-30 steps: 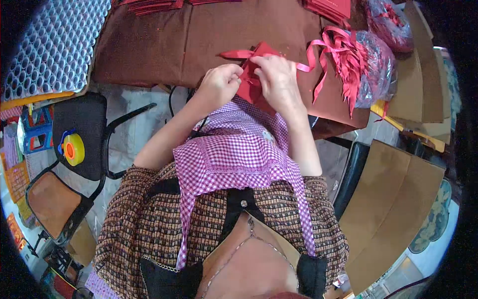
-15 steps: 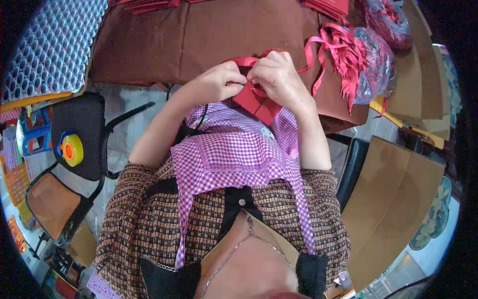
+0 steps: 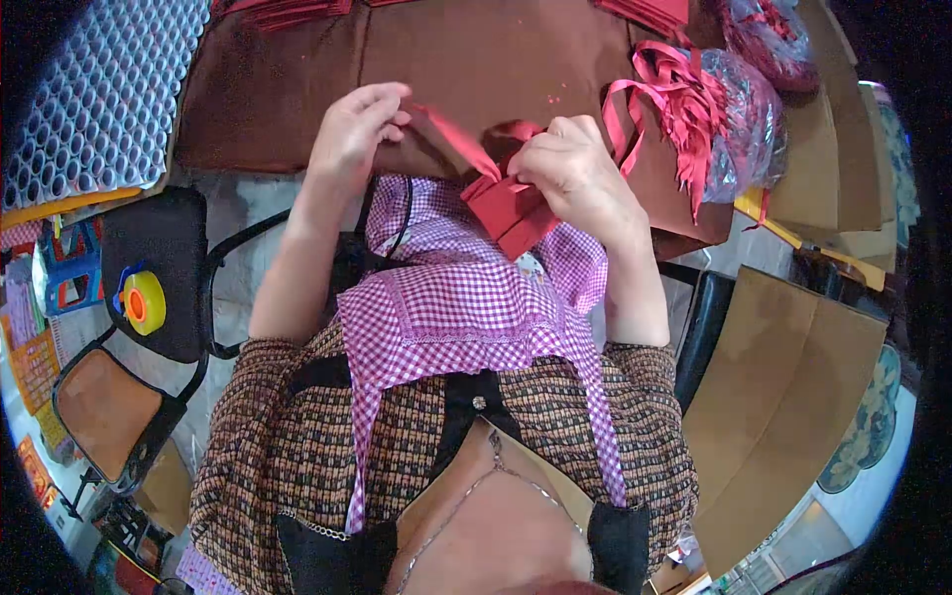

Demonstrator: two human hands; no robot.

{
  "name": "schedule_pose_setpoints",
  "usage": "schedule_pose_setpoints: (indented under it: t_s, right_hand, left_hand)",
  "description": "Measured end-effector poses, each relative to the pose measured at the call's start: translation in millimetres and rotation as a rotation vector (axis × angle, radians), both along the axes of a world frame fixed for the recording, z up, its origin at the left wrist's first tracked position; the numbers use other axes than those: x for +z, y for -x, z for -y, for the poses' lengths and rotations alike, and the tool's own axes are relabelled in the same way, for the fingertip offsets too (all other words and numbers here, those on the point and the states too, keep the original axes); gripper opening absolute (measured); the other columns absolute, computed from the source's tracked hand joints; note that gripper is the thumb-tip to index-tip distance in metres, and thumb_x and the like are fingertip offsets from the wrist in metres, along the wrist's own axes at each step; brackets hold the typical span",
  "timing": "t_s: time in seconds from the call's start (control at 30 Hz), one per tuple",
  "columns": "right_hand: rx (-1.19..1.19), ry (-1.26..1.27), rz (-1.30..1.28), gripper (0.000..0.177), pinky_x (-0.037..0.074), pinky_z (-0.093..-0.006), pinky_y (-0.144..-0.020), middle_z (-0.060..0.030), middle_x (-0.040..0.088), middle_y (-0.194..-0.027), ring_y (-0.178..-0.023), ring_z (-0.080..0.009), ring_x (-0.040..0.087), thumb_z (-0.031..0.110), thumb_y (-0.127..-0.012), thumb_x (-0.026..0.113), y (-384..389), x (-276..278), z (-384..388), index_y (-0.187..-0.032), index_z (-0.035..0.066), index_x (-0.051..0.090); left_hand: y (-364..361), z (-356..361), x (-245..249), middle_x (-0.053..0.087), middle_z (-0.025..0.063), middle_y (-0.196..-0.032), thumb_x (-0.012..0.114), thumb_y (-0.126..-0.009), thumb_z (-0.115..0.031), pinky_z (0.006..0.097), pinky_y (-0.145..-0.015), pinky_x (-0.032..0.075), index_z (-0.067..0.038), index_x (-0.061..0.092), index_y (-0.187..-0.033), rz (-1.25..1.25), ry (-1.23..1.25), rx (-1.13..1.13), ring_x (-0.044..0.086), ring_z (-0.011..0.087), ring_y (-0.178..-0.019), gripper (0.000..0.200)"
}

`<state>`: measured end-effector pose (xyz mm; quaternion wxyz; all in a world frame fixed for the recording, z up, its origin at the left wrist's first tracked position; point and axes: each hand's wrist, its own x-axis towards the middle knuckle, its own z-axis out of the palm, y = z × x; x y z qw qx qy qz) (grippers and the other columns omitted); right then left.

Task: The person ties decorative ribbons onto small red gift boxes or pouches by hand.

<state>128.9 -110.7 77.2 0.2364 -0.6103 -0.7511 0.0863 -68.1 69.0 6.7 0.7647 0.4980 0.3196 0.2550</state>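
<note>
Out to the left above the table's edge, my left hand (image 3: 355, 129) has its fingers bent round the end of a red ribbon (image 3: 456, 141), which is blurred and stretches down to a small red bag (image 3: 511, 216). My right hand (image 3: 575, 174) pinches the top of this bag beside the ribbon; its fingertips partly hide the hold. The bag hangs tilted over the lap, in front of the purple checked apron (image 3: 476, 307). Another loop of red ribbon (image 3: 516, 129) rises behind the bag, next to my right hand.
On the brown-covered table (image 3: 476, 59) lie a pile of red ribbons (image 3: 684, 109), plastic bags (image 3: 749, 119) and red stacks (image 3: 288, 12). A tray of round tubes (image 3: 99, 99) is at the left. A black chair (image 3: 159, 238) holds a yellow tape roll (image 3: 144, 301); cardboard (image 3: 783, 407) stands right.
My left hand has moved away from the bag, up and to the left, drawing the ribbon out. My right hand has shifted slightly down and right, still at the bag.
</note>
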Motion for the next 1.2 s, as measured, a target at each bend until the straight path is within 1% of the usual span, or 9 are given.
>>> schedule_pose_setpoints:
  t_s: [0.13,0.27,0.4,0.47,0.53,0.67,0.87,1.0,1.2]
  right_hand:
    - [-0.119,-0.111,0.008,0.011,0.038,-0.0324,-0.077,-0.0005,0.063,-0.077,-0.074,-0.0200,0.053,0.003,-0.071,0.065,-1,-3,-4,-0.080,0.009,0.067]
    - [-0.163,-0.165,0.040,0.012,0.038,-0.0325,-0.076,-0.0017,0.064,-0.079,-0.074,-0.0205,0.054,0.002,-0.071,0.066,2,-5,-9,-0.081,0.007,0.067]
    - [-0.239,-0.306,-0.228,0.010,0.042,-0.0354,-0.076,-0.0082,0.065,-0.081,-0.080,-0.0253,0.060,0.007,-0.074,0.066,-9,-4,-19,-0.084,0.003,0.066]
    - [-0.416,-0.317,0.081,0.015,0.047,-0.0357,-0.068,-0.0120,0.065,-0.078,-0.077,-0.0265,0.063,0.015,-0.079,0.064,-21,10,-13,-0.085,0.002,0.067]
    - [-0.443,0.100,-0.248,0.016,0.046,-0.0326,-0.067,-0.0119,0.064,-0.080,-0.077,-0.0224,0.061,0.017,-0.079,0.065,-34,5,-9,-0.085,0.003,0.069]
    - [-0.394,0.153,-0.312,0.017,0.045,-0.0308,-0.067,-0.0105,0.063,-0.078,-0.075,-0.0188,0.058,0.018,-0.080,0.066,-42,-13,-7,-0.084,0.001,0.068]
    - [-0.764,-0.150,-0.573,0.017,0.042,-0.0249,-0.060,-0.0014,0.059,-0.067,-0.065,-0.0084,0.052,0.015,-0.083,0.064,-39,-49,-14,-0.082,-0.002,0.065]
    - [-0.837,-0.211,-0.704,0.017,0.048,-0.0309,-0.068,-0.0118,0.066,-0.076,-0.073,-0.0175,0.062,0.016,-0.081,0.064,-41,-53,-13,-0.084,-0.001,0.065]
    - [-0.653,-0.297,-0.206,0.025,0.044,-0.0337,-0.085,-0.0115,0.066,-0.094,-0.093,-0.0245,0.060,0.017,-0.081,0.065,-40,-39,5,-0.099,0.000,0.064]
  left_hand:
    - [5,19,-1,0.062,0.0103,-0.106,0.056,-0.092,-0.021,0.0285,-0.075,0.050,0.003,0.053,-0.122,0.068,0.041,-0.054,0.059,0.0156,-0.087,0.038]
    - [0,58,-5,0.060,0.0094,-0.115,0.052,-0.093,-0.020,0.0292,-0.086,0.046,0.005,0.049,-0.124,-0.103,-0.226,-0.617,0.057,0.0138,-0.095,0.040]
    - [-18,75,-7,0.060,0.0063,-0.111,0.045,-0.097,-0.020,0.0298,-0.090,0.044,0.003,0.051,-0.123,0.157,0.078,-0.491,0.056,0.0133,-0.100,0.035]
    - [-17,73,6,0.061,0.0056,-0.110,0.042,-0.099,-0.019,0.0294,-0.090,0.044,0.001,0.052,-0.123,0.122,0.014,-0.492,0.056,0.0134,-0.100,0.033]
    - [-18,70,8,0.061,0.0057,-0.110,0.043,-0.099,-0.018,0.0292,-0.090,0.044,0.001,0.052,-0.123,0.043,-0.019,-0.532,0.057,0.0137,-0.099,0.032]
    - [-17,69,2,0.061,0.0057,-0.110,0.045,-0.098,-0.017,0.0298,-0.090,0.043,0.002,0.053,-0.121,-0.048,-0.064,-0.511,0.056,0.0138,-0.098,0.031]
    - [-16,65,15,0.061,0.0054,-0.112,0.047,-0.095,-0.019,0.0315,-0.094,0.041,0.001,0.053,-0.124,-0.119,-0.093,-0.559,0.055,0.0155,-0.104,0.035]
    - [-16,61,15,0.060,0.0058,-0.114,0.049,-0.094,-0.018,0.0318,-0.095,0.041,0.002,0.050,-0.126,-0.137,-0.072,-0.551,0.055,0.0159,-0.105,0.038]
    - [-23,60,30,0.056,0.0091,-0.120,0.047,-0.092,-0.011,0.0313,-0.094,0.042,0.004,0.047,-0.127,0.111,0.082,-0.255,0.055,0.0170,-0.106,0.038]
